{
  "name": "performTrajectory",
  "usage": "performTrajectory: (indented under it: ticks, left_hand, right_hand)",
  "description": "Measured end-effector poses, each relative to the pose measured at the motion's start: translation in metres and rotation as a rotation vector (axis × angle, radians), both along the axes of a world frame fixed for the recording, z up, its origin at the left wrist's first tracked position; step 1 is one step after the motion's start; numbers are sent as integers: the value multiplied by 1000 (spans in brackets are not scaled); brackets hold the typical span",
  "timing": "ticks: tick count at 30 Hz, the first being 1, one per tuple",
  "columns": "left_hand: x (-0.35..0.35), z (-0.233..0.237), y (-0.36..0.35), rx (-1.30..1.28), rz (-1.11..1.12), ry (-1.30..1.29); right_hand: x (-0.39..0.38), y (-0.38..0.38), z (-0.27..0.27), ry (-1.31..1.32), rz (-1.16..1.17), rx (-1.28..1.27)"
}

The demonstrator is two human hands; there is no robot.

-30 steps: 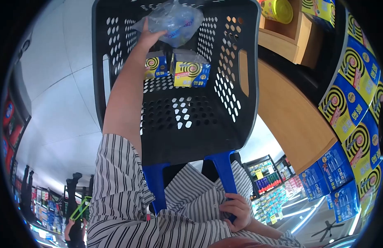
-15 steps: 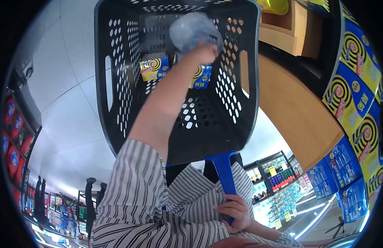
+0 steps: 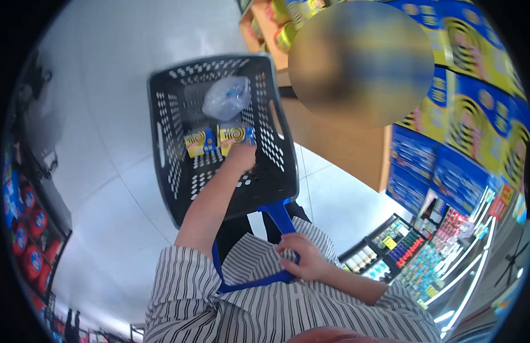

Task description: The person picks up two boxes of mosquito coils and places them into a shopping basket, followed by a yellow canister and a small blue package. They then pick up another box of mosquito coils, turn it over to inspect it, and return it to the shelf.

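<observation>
A dark grey pull-along shopping basket [image 3: 179, 197] with perforated walls stands in front of me. Inside it lie a clear plastic bag [image 3: 226, 98] with blurred contents at the far end and two blue-and-yellow boxes [image 3: 200, 143] side by side. My left hand [image 3: 242, 155] reaches into the basket, over the lower right corner of the right-hand box [image 3: 233, 136]; its fingers are hidden and smeared, so I cannot see whether they grip it. My right hand [image 3: 306, 256] is curled around the side of the basket's blue handle [image 3: 276, 216], thumb apart from the fingers.
To the right, a wooden display unit [image 3: 339, 143] stands close to the basket, beside stacked blue-and-yellow boxes [image 3: 471, 103]. Shelves of small bottles [image 3: 391, 243] are at lower right. Red packages [image 3: 33, 240] line a shelf on the left. A round blur hides part of upper right.
The plastic bag, earlier under my left hand, now lies in the basket, and the hand has drawn back to the right-hand box. The view has shifted; the basket appears smaller.
</observation>
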State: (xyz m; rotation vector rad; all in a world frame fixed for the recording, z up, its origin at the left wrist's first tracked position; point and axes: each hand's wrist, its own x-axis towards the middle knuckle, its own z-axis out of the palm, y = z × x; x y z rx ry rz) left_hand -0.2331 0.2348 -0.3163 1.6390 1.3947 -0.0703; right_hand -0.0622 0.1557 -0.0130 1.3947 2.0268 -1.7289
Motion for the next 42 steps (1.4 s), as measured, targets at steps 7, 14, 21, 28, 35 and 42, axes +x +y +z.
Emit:
performTrajectory:
  ticks: [7, 14, 21, 28, 35, 42]
  left_hand:
    - [-33, 168, -36, 53, 217, -302]
    - [-11, 274, -56, 62, 416, -408]
    - [74, 387, -26, 553, 304, -376]
    - [195, 461, 10, 723, 226, -468]
    - [283, 481, 34, 838, 106, -365]
    - [325, 485, 52, 903, 101, -308]
  right_hand:
    - [11, -15, -6, 29, -70, 131]
    - [65, 2, 51, 50, -38, 339]
    - [180, 54, 131, -5, 36, 375]
    - [354, 128, 217, -41, -406, 1019]
    - [404, 214, 266, -100, 186, 1233]
    - [401, 272, 257, -124, 514, 1184]
